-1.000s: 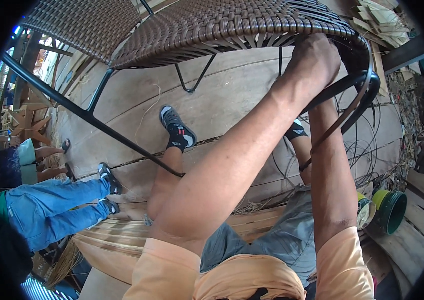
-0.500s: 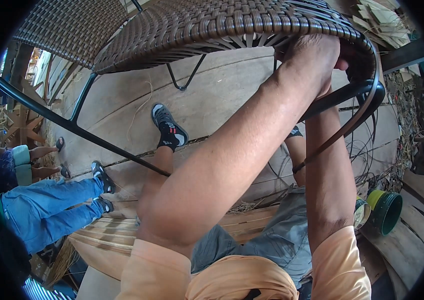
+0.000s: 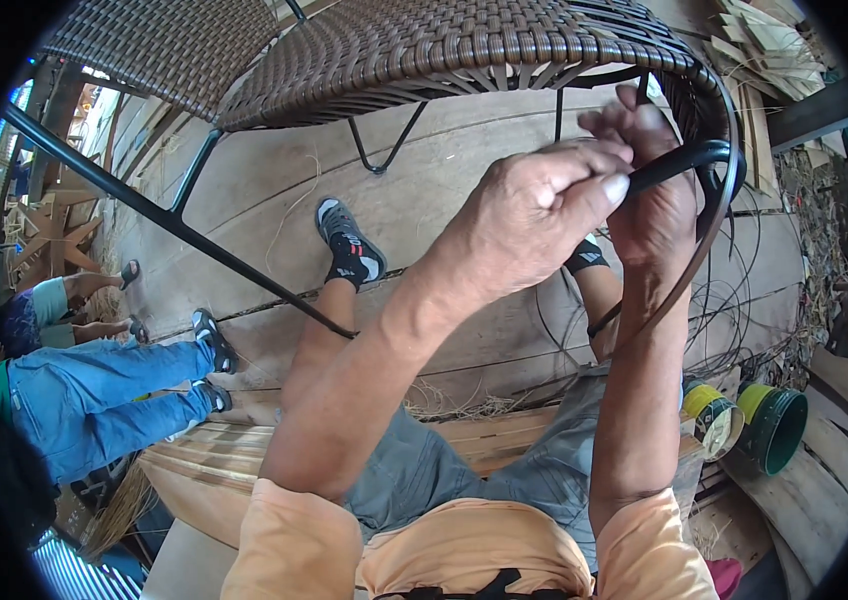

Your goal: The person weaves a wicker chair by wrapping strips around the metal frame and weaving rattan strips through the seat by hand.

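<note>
Woven seat [image 3: 444, 60] runs left to right, far side; left hand [image 3: 542, 205] curled, thumb at the black tube [image 3: 679, 166]; right hand [image 3: 656, 215] half-curled, nearer the brown strip [image 3: 712, 235] arcing far-to-near, rightmost. Can't tell what either grips!

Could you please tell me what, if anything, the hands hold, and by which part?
That cannot be told: the left hand covers part of the woven chair's black tube; the right hand is partly blurred.
</note>
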{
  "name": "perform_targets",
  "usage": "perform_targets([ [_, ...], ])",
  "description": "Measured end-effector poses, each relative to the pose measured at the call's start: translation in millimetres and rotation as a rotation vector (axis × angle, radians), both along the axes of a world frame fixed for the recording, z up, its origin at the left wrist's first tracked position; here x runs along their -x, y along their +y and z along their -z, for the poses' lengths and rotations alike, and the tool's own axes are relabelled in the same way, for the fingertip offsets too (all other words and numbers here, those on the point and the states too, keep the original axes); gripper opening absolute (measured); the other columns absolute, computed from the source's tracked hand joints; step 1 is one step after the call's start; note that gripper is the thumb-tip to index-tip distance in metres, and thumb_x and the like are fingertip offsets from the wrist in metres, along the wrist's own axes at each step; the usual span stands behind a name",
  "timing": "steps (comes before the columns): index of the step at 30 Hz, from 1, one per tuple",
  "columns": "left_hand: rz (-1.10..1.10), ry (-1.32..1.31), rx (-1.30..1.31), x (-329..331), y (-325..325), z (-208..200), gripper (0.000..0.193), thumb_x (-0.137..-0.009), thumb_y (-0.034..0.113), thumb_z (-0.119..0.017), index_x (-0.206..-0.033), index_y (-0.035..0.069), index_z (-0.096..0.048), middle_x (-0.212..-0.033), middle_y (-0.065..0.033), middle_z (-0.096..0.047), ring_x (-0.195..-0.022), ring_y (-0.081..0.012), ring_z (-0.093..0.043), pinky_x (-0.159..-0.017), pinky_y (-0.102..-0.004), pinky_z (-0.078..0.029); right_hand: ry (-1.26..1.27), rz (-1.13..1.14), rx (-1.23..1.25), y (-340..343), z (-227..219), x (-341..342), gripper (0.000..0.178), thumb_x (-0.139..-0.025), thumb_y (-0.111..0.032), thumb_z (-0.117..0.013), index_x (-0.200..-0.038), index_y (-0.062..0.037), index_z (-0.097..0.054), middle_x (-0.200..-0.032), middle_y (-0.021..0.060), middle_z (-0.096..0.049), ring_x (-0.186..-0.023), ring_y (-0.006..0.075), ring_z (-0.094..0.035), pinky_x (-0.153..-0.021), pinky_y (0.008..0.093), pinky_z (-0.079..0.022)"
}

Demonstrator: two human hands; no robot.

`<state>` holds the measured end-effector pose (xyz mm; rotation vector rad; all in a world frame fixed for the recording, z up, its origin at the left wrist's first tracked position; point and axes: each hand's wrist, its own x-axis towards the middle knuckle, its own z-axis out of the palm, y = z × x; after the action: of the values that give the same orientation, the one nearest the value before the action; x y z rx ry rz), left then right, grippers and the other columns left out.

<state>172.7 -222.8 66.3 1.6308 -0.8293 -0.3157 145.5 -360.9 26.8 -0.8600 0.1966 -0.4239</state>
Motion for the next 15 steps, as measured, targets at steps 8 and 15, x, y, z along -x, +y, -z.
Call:
perform_targets([
  [8,0.107,0.271,0.011,-28.2,-33.2,7.3,0.040,-0.084,0.000,-0.037,-0.123,-0.006,-0.045,-0.075,-0.0060,-0.059,-0.067,-0.0069,-0.056,-0.059,-0.0201,-0.046,-0.118,0.070,-0.247,10.6,5.9,14.4,0.015,-0.090,-0.012,-0.053,-0.101,-0.0020,-0.055,-0.080,0.0039,-0.057,-0.071,0.0124,-0.055,-0.061,0.0242,-0.050],
  [15,0.098,0.177,0.045,-39.5,-49.6,11.6,0.038,-0.088,0.004,-0.036,-0.125,-0.001,-0.042,-0.064,-0.0032,-0.055,-0.050,-0.0062,-0.053,-0.045,-0.0189,-0.047,-0.099,0.020,-0.158,4.5,12.2,18.7,0.021,-0.093,-0.021,-0.047,-0.104,-0.0046,-0.054,-0.079,-0.0014,-0.056,-0.066,0.0064,-0.052,-0.057,0.0193,-0.045],
])
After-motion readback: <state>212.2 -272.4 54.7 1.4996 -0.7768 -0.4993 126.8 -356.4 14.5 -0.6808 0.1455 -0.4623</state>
